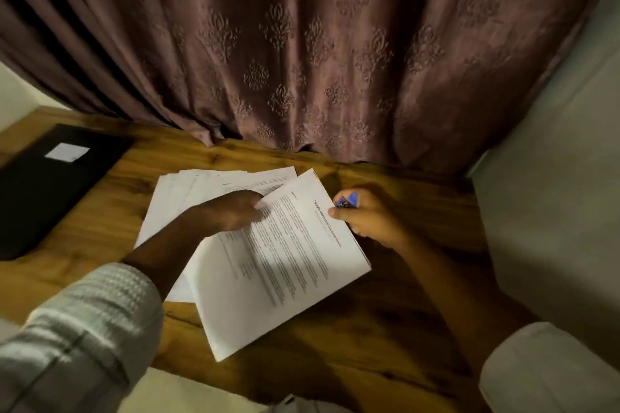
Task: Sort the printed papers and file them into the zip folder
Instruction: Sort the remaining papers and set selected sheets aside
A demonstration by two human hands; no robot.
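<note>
Hands: left [231, 211] flat on papers [285, 261]; right [365, 214] pinches their edge, gripping a half-hidden blue object [348, 200].

L hand [231, 211]: palm down, fingers loosely curled, fingertips [260, 208] pressed flat on a surface, not gripping. L forearm runs in from lower left, wrist straight, light textured sleeve [87, 322] pushed back above wrist. R hand [365, 214]: fingers curled closed around a small blue item, thumb [337, 212] extended fwd and pressing down at its tip. R forearm bare, enters from lower right; pale sleeve [550, 369] bunched near elbow. Hands near each other, not touching
</note>
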